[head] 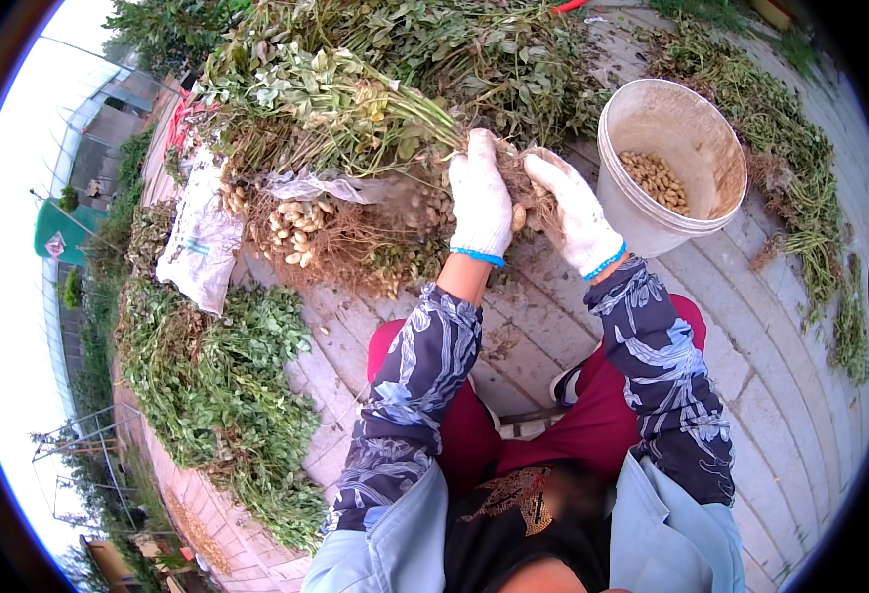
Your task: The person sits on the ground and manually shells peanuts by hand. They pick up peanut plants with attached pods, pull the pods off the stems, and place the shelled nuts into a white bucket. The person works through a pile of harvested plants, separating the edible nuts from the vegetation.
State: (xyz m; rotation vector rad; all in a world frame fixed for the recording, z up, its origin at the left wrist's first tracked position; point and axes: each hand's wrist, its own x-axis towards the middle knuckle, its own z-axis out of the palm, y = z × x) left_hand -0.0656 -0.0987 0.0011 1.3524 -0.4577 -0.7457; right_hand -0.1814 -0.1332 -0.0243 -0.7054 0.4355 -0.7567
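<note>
White knit gloves with blue cuffs cover both hands. My left hand (482,196) grips a bunch of peanut plants by the base of its stems (430,118), the leafy tops (316,93) pointing away to the left. At the root end, my right hand (579,211) is curled around the tangled brown roots (527,185), close beside the left. A peanut pod (519,217) hangs between the gloves; the right fingertips are partly hidden. Right of my hands stands a white plastic bucket (616,185) with shelled-looking tan peanut pods (654,181) at its bottom.
More peanut plants with pods (299,230) and roots lie left of my hands, beside a white woven sack (201,230). Green plant heaps (219,400) cover the left paving (338,333). Pulled plants (790,156) line the right side. Leafy plants (508,67) are piled ahead.
</note>
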